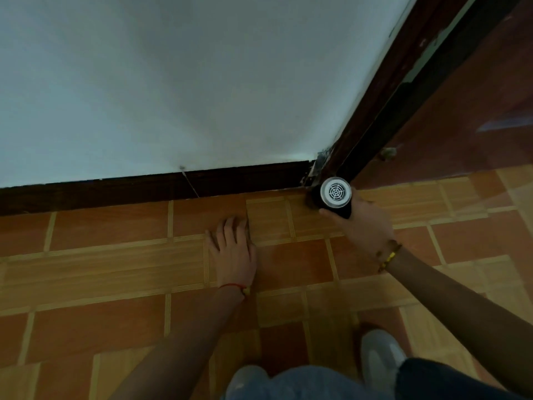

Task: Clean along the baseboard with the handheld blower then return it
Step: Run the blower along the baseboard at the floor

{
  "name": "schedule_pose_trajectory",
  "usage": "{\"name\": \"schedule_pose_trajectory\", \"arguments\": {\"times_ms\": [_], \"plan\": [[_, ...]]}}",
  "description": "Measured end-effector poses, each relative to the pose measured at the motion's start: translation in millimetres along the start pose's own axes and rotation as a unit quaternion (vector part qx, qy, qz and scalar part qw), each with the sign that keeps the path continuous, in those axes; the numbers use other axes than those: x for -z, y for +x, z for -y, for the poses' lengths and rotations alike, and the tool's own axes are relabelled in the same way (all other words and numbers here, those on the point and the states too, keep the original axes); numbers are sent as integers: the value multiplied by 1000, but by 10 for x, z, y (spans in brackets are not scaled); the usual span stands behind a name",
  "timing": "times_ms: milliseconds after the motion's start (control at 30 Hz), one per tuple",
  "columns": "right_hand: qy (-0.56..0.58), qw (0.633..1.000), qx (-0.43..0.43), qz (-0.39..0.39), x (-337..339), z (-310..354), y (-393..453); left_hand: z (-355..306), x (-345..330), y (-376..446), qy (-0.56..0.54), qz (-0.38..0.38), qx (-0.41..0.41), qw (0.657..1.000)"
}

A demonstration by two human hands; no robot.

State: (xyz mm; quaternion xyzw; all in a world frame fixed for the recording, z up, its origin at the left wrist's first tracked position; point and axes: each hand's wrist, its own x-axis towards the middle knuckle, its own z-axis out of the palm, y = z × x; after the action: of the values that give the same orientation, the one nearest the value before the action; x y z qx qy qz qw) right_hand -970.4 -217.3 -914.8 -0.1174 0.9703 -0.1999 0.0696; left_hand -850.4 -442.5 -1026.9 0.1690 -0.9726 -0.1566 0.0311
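The handheld blower (335, 194) is a black cylinder with a round white grille facing me. My right hand (364, 223) is shut around its body and holds it low at the corner where the dark brown baseboard (173, 187) meets the door frame. Its far end points at that corner and is hidden behind the body. My left hand (232, 249) lies flat on the tiled floor, fingers apart, a short way in front of the baseboard.
A pale wall (187, 82) rises above the baseboard. A dark wooden door frame (383, 105) and a reddish door (467, 111) stand at the right. Orange and tan floor tiles (101, 267) spread toward me. My knees and grey shoes (377, 356) sit at the bottom.
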Motion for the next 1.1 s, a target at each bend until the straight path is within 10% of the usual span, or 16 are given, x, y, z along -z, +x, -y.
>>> {"name": "schedule_pose_trajectory", "arguments": {"times_ms": [1100], "plan": [[115,981,116,102,-113,-15,366,-399,-130,-415,-2,-66,130,989]]}}
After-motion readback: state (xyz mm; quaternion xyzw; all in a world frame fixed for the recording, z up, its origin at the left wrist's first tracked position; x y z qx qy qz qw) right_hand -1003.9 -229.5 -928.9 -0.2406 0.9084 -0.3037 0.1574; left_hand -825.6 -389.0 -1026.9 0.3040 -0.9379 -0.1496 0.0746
